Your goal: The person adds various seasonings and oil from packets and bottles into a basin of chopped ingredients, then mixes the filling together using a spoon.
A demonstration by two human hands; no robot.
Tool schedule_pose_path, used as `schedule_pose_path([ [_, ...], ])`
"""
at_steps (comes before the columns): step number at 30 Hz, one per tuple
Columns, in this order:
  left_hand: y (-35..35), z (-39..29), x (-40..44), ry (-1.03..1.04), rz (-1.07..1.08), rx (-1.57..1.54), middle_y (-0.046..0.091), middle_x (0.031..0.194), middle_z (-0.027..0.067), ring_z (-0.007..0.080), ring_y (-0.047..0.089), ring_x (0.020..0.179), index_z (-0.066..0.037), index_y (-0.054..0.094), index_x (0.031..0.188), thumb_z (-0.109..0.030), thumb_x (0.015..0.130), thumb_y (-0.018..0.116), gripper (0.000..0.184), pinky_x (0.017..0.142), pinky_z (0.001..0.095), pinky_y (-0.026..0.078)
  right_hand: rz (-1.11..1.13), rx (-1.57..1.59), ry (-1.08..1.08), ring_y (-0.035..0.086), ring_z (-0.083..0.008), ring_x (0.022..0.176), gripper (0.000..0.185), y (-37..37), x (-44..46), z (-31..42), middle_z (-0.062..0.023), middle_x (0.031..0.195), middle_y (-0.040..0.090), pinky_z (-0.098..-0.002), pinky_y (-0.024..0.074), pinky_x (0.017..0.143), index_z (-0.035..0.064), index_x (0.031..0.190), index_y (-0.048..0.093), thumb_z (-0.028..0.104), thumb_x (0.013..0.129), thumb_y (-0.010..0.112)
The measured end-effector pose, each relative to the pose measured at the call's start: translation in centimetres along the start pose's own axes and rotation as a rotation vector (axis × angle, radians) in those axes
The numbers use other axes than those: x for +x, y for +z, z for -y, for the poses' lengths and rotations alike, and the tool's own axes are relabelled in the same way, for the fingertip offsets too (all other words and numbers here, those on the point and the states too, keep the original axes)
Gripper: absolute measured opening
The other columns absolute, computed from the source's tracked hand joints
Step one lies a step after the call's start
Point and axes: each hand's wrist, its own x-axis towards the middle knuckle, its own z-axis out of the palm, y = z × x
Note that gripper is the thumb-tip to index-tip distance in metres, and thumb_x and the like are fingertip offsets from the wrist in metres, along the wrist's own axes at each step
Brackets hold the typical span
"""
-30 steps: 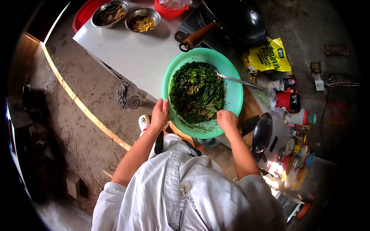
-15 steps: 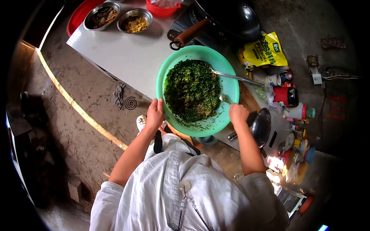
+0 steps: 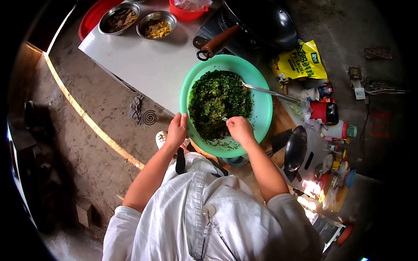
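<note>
A large green basin [image 3: 261,122] holds a chopped dark-green filling [image 3: 217,100] flecked with paler bits. On its near-left rim my left hand [image 3: 176,129] is closed, thumb up along the edge. My right hand [image 3: 240,129] is a fist over the near-right part of the filling, wrapped around a spoon whose tip [image 3: 225,118] just shows at the mixture; the rest of it is hidden by the fingers. A second long-handled metal utensil [image 3: 272,92] leans on the far-right rim, its head in the filling.
A wok [image 3: 270,26] with a wooden handle [image 3: 221,41] stands beyond the basin. Two metal bowls [image 3: 143,32] of food sit on the white table [image 3: 130,61]. A yellow seasoning bag [image 3: 300,61], several jars, and a black pan [image 3: 296,148] lie to the right.
My right hand has moved left from the basin's right rim to over the filling, carrying the spoon into the mixture. My left hand stays on the rim.
</note>
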Motion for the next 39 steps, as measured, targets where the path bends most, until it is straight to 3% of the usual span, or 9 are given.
schedule_pose_path([
  [6, 0.3, -0.1, -0.1, 0.027, -0.020, -0.006, 0.046, 0.059, 0.0034, 0.0121, 0.047, 0.046, -0.003, 0.045, 0.083, -0.032, 0.093, 0.037, 0.032, 0.041, 0.0260, 0.041, 0.040, -0.056, -0.206, 0.058, -0.0364, 0.063, 0.019, 1.2, -0.9, 1.9, -0.0156, 0.068, 0.060, -0.0455, 0.0469, 0.060, 0.0101, 0.070, 0.061, 0.023, 0.079, 0.050],
  [12, 0.2, 0.6, 0.3, 0.034, -0.024, -0.014, 0.046, 0.059, 0.0015, 0.0105, 0.047, 0.045, -0.005, 0.045, 0.082, -0.032, 0.093, 0.038, 0.030, 0.040, 0.0238, 0.041, -0.033, -0.399, -0.045, 0.060, -0.0322, 0.065, 0.019, -1.0, -0.1, -4.1, -0.0128, 0.067, 0.062, -0.0440, 0.0475, 0.060, 0.0113, 0.072, 0.063, 0.022, 0.079, 0.048],
  [15, 0.3, 0.4, 0.2, 0.031, -0.027, -0.011, 0.045, 0.059, 0.0009, 0.0100, 0.046, 0.045, -0.005, 0.045, 0.082, -0.031, 0.093, 0.037, 0.030, 0.040, 0.0235, 0.041, 0.026, -0.358, -0.009, 0.060, -0.0328, 0.064, 0.018, -2.5, -1.9, -1.9, -0.0134, 0.067, 0.062, -0.0443, 0.0477, 0.060, 0.0126, 0.073, 0.063, 0.021, 0.078, 0.049],
  [17, 0.3, 0.5, 0.3, 0.032, -0.025, -0.022, 0.045, 0.058, 0.0022, 0.0112, 0.045, 0.045, -0.004, 0.045, 0.082, -0.031, 0.093, 0.037, 0.031, 0.040, 0.0253, 0.040, 0.112, -0.188, -0.143, 0.060, -0.0340, 0.065, 0.016, -0.9, -3.3, -0.2, -0.0143, 0.067, 0.061, -0.0457, 0.0480, 0.063, 0.0132, 0.074, 0.064, 0.021, 0.076, 0.050],
  [20, 0.1, -0.3, 0.0, 0.011, -0.006, -0.019, 0.045, 0.058, 0.0036, 0.0125, 0.045, 0.044, -0.003, 0.044, 0.082, -0.032, 0.093, 0.037, 0.032, 0.040, 0.0272, 0.039, 0.115, -0.242, -0.154, 0.060, -0.0348, 0.066, 0.016, 2.0, -2.4, -2.0, -0.0146, 0.070, 0.062, -0.0453, 0.0482, 0.063, 0.0123, 0.074, 0.064, 0.020, 0.077, 0.050],
  [26, 0.1, -0.4, -0.1, 0.000, -0.004, -0.003, 0.044, 0.057, 0.0036, 0.0124, 0.045, 0.044, -0.003, 0.044, 0.082, -0.032, 0.093, 0.036, 0.032, 0.040, 0.0274, 0.038, 0.017, -0.469, 0.054, 0.060, -0.0340, 0.066, 0.017, -3.1, -2.3, -5.0, -0.0131, 0.069, 0.062, -0.0445, 0.0473, 0.063, 0.0118, 0.071, 0.063, 0.020, 0.077, 0.049],
  [29, 0.3, -0.3, 0.0, 0.001, -0.010, 0.011, 0.044, 0.056, 0.0037, 0.0124, 0.044, 0.044, -0.003, 0.044, 0.082, -0.032, 0.093, 0.036, 0.032, 0.040, 0.0274, 0.037, 0.149, -0.314, -0.151, 0.060, -0.0337, 0.066, 0.017, -1.8, -4.7, -2.0, -0.0130, 0.069, 0.062, -0.0439, 0.0472, 0.062, 0.0130, 0.070, 0.063, 0.019, 0.077, 0.049],
  [32, 0.1, 0.0, 0.1, 0.023, -0.014, 0.034, 0.044, 0.057, 0.0026, 0.0109, 0.044, 0.043, -0.004, 0.044, 0.081, -0.032, 0.094, 0.036, 0.032, 0.039, 0.0251, 0.037, 0.198, -0.420, -0.073, 0.060, -0.0331, 0.066, 0.016, 0.6, -2.7, -4.9, -0.0125, 0.069, 0.062, -0.0443, 0.0468, 0.063, 0.0141, 0.069, 0.064, 0.020, 0.076, 0.050],
  [39, 0.2, 0.4, 0.3, 0.038, -0.021, 0.048, 0.045, 0.058, 0.0015, 0.0095, 0.044, 0.043, -0.005, 0.045, 0.081, -0.034, 0.094, 0.035, 0.033, 0.038, 0.0223, 0.038, -0.092, -0.507, 0.135, 0.060, -0.0345, 0.068, 0.022, -7.4, -1.7, -7.2, -0.0156, 0.071, 0.062, -0.0446, 0.0466, 0.063, 0.0101, 0.074, 0.066, 0.023, 0.080, 0.049],
])
